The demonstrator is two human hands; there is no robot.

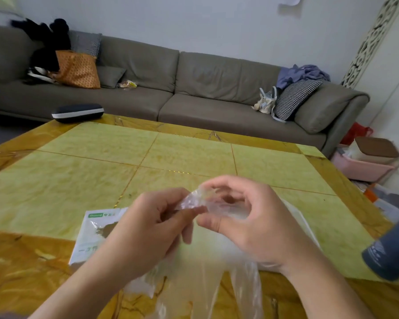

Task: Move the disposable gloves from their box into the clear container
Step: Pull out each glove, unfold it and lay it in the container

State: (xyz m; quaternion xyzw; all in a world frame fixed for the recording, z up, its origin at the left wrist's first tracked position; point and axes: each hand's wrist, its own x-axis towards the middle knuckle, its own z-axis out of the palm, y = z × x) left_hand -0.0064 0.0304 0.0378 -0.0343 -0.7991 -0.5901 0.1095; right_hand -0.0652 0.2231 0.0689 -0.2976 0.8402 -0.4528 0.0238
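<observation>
Left hand (148,226) and right hand (244,217) each pinch the top edge of a thin clear glove (200,268), apparently to separate it. Its fingers hang toward the table (78,171). The glove box (95,233) lies beneath the left hand. Clear container not identifiable.

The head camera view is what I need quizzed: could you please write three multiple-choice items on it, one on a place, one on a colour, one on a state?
1. Where does the glove box lie?
A. on the table, under the left hand
B. on the sofa
C. on the floor

2. What colour is the logo strip on the box?
A. red
B. green
C. black

3. How are the hands occupied?
A. both idle
B. only the right holds something
C. both pinch a clear disposable glove

Answers: 1 A, it lies flat on the table; 2 B, the strip is green; 3 C, left hand and right hand pinch the glove.
</observation>
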